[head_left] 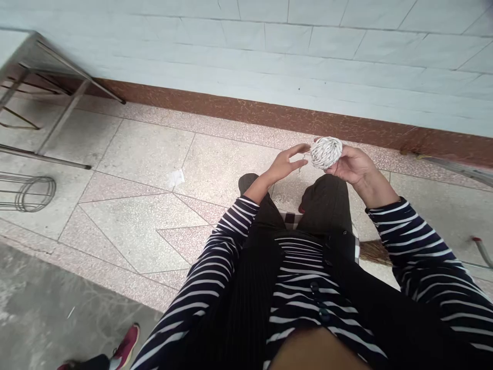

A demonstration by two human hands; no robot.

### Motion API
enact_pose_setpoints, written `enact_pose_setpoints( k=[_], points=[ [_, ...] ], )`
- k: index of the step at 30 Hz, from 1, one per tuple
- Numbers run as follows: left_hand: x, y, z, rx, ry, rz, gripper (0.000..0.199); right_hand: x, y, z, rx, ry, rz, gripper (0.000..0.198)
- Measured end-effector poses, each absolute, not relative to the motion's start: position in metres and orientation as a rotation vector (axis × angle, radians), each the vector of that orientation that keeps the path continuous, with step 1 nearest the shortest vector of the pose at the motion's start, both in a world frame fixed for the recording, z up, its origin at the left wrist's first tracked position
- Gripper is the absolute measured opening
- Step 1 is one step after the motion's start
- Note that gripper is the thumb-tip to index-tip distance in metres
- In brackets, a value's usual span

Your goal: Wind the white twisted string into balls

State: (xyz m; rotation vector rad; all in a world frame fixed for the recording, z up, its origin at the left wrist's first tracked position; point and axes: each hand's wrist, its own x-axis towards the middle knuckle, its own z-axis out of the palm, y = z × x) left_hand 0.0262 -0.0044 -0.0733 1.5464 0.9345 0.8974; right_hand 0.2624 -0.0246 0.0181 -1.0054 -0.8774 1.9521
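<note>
In the head view a small, round white woven piece (326,152), made of twisted or braided strands, is held up above my knees. My right hand (356,167) grips it from the right, fingers curled behind it and thumb at its lower edge. My left hand (285,165) is at its left side with thumb and forefinger apart, the fingertips close to the woven edge. A thin, frayed strand (301,168) shows between those fingertips and hangs down a little. Whether the left fingertips touch the piece, I cannot tell.
A metal-legged table (63,115) stands at the left, with a wire frame (35,193) on the floor near it. A white scrap (176,178) lies on the tiles. Broom bristles (375,252) show beside my seat. Another person's red shoe (128,345) is at lower left. A tiled wall (246,56) runs ahead.
</note>
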Motion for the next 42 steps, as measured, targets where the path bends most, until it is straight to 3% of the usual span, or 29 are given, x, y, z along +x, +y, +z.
enact_pose_setpoints(
  k=[6,13,22,28,32,36,42],
  points=[
    [0.046,-0.009,-0.038,1.821,1.01,0.85,0.019,0.27,-0.024,0.015,-1.043,-0.861,1.946,0.05],
    [0.015,-0.02,-0.048,1.795,0.865,0.722,0.037,0.286,-0.032,0.024,-0.963,-0.726,1.768,0.052],
    [-0.014,-0.038,-0.112,1.794,1.184,0.237,0.023,0.27,-0.032,0.051,-0.876,-0.612,1.653,0.054],
    [-0.006,-0.027,-0.111,1.832,1.273,0.275,0.025,0.269,-0.037,0.098,-0.752,-0.827,1.571,0.053],
    [-0.002,0.019,-0.074,1.866,1.346,0.359,0.026,0.269,-0.049,0.156,-0.643,-0.912,1.506,0.053],
    [-0.003,0.09,0.002,1.903,1.405,0.745,0.024,0.278,-0.076,0.209,-0.606,-1.076,1.371,0.054],
    [0.006,0.168,0.097,1.951,1.338,1.162,0.023,0.287,-0.117,0.199,-0.584,-1.0,1.245,0.053]
  ],
)
